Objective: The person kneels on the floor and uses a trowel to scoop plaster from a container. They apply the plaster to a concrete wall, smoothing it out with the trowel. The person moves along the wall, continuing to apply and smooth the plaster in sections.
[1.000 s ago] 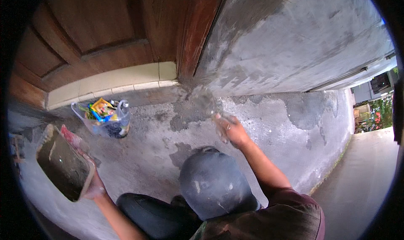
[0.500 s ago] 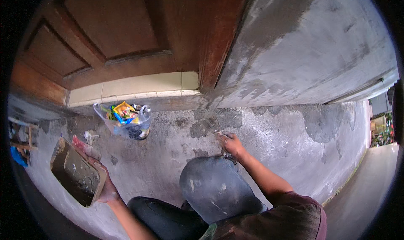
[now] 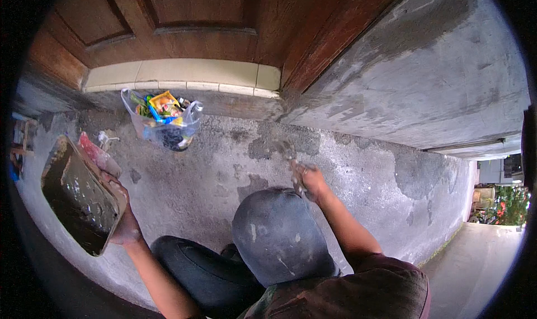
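My left hand (image 3: 123,218) grips the near side of a rectangular tub (image 3: 114,229), which is tilted and holds wet grey cement mix (image 3: 84,199). Beside the tub's far side is a flat red and pink piece (image 3: 92,150); I cannot tell whether my fingers touch it. My right hand (image 3: 311,182) is closed around the handle of a short, cement-smeared trowel-like tool (image 3: 295,168). Its head is blurred and lies over a dark, damp patch (image 3: 262,148) on the rough concrete floor.
A clear plastic bag (image 3: 168,131) of mixed wrappers stands below the tiled doorstep (image 3: 196,73) and brown wooden door (image 3: 196,6). A grey plastered wall (image 3: 447,78) runs along the far right. My knee (image 3: 279,235) rises between my arms. Plants (image 3: 500,210) show at the right edge.
The whole view has shifted, so the bag and door sit higher in it. The tub has moved left and tipped so more of its mix shows. Both hands keep their holds.
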Available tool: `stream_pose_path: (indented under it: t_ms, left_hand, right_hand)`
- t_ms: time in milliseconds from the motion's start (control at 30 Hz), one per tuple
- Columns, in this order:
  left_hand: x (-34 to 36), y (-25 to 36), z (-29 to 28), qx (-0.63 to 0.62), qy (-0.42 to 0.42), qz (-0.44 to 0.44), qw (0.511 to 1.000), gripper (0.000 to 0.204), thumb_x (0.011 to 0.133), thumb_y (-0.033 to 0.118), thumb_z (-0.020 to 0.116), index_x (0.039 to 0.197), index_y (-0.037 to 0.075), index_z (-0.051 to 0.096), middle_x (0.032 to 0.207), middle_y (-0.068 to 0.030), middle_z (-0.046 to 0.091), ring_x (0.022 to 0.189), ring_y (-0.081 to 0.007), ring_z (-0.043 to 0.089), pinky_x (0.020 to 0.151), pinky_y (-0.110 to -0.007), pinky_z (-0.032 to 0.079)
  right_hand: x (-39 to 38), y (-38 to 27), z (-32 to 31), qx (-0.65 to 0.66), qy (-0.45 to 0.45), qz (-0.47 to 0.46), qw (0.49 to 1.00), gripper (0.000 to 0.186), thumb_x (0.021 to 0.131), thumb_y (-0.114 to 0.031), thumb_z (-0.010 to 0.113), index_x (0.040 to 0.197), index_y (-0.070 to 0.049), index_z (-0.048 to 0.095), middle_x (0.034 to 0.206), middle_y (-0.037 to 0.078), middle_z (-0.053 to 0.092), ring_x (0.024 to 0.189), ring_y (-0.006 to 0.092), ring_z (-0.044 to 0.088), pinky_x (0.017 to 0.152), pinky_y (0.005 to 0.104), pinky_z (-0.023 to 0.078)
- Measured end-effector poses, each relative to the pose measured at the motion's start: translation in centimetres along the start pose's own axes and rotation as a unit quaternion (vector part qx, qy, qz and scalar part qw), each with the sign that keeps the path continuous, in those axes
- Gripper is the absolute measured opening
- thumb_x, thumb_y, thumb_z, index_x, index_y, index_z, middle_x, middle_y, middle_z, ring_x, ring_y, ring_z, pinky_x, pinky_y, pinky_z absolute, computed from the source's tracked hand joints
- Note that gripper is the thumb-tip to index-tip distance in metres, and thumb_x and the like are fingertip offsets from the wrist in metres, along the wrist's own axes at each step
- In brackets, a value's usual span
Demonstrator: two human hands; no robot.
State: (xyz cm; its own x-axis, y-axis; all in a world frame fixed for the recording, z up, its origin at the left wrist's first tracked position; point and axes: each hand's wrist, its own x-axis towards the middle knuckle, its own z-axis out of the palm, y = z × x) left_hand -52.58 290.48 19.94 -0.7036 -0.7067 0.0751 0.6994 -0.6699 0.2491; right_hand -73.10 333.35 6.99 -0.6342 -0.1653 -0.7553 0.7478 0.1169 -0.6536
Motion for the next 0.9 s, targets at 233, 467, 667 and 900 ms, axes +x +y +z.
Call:
stream_pose_path:
  t_ms: [233, 467, 667, 900]
  left_hand:
    - [-0.2, 0.6, 0.2, -0.01, -0.019, -0.021, 1.0, 0.084, 0.089, 0.032, 0.068, 0.156, 0.004, 0.026, 0.161, -0.0186, 0.025, 0.147, -0.0415, 0.022, 0.118, -0.055, 0.021]
    - [-0.4, 1.4, 0.1, 0.014, -0.02, -0.005, 1.0, 0.084, 0.091, 0.034, 0.066, 0.156, 0.004, 0.024, 0.162, -0.018, 0.023, 0.147, -0.0416, 0.021, 0.118, -0.055, 0.021]
    - [-0.7, 1.1, 0.3, 0.036, -0.027, 0.006, 0.999, 0.08, 0.094, 0.039, 0.061, 0.157, 0.004, 0.024, 0.164, -0.0168, 0.021, 0.148, -0.041, 0.02, 0.118, -0.054, 0.02]
    - [-0.5, 2.3, -0.6, 0.057, 0.061, -0.002, 0.997, 0.076, 0.096, 0.037, 0.058, 0.157, 0.005, 0.025, 0.163, -0.0167, 0.022, 0.148, -0.0399, 0.02, 0.118, -0.054, 0.02]
  right_hand:
    - [3.3, -7.7, -0.9, 0.135, -0.058, -0.013, 0.989, 0.025, 0.106, -0.026, 0.047, 0.107, -0.006, 0.062, 0.076, 0.004, 0.058, 0.052, 0.0119, 0.049, 0.043, 0.026, 0.04]
    - [0.4, -15.1, -2.2, 0.256, -0.104, 0.025, 0.961, 0.018, 0.103, -0.018, 0.051, 0.112, -0.002, 0.055, 0.078, 0.004, 0.052, 0.048, 0.0066, 0.038, 0.037, 0.0193, 0.032]
    - [-4.2, -17.0, -3.5, 0.262, -0.093, -0.027, 0.96, 0.023, 0.105, -0.019, 0.046, 0.117, -0.002, 0.056, 0.075, 0.002, 0.051, 0.046, 0.0045, 0.039, 0.033, 0.018, 0.03]
    - [-10.2, -14.8, -7.0, 0.281, -0.173, -0.129, 0.935, 0.036, 0.108, -0.024, 0.039, 0.127, 0.003, 0.053, 0.072, 0.004, 0.052, 0.039, 0.0053, 0.036, 0.03, 0.0185, 0.029]
